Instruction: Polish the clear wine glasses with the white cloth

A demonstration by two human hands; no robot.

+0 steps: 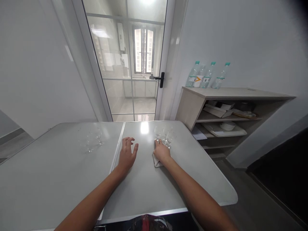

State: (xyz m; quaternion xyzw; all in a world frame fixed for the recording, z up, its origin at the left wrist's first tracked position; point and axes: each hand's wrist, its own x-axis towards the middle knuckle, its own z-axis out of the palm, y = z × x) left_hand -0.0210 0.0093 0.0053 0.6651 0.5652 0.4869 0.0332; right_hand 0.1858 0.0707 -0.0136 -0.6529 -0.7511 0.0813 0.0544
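My left hand (128,154) hovers over the middle of the table, fingers loosely curved and apart, holding nothing. Farther right, my right hand (161,152) is low at the table, its fingers closed at the stem and foot of a clear wine glass (157,132). A folded light cloth (157,163) lies under that hand's palm. Right beside stands another stemmed glass (166,140), partly hidden by my hand. On the left half of the table are more clear stemmed glasses (99,140), faint against the pale surface.
A metal seam (117,150) divides the white table (141,189). Behind it is a glass door (144,106) with a black handle (162,80). To the right, a wooden shelf unit (231,93) carries several plastic bottles (218,78), with trays and a bowl (227,125) inside.
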